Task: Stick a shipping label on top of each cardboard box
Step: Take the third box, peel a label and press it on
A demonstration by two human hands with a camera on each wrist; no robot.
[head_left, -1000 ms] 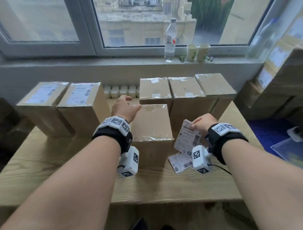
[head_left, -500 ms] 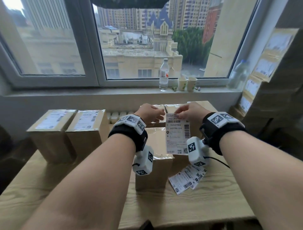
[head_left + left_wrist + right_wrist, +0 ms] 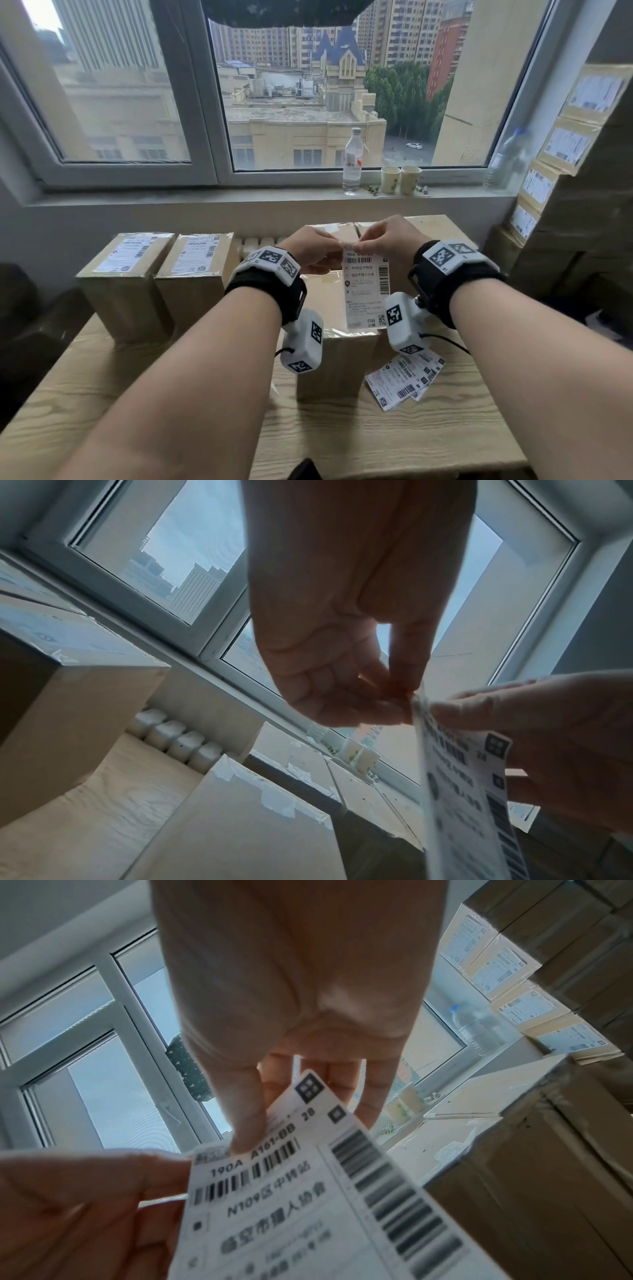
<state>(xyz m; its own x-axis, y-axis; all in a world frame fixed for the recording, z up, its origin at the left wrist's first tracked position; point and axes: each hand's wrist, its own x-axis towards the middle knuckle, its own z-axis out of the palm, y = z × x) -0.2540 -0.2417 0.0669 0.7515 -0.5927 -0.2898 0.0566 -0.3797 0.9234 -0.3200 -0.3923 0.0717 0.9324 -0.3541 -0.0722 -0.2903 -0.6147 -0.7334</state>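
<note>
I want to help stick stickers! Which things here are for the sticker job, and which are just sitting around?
For the job:
- shipping label, pinched at its top by the left hand and right hand
- bare box in front
- spare labels on the table

Just sitting around:
- water bottle
- two paper cups

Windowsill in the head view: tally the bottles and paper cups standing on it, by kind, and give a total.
Bottles: 2
Paper cups: 2
Total: 4
</note>
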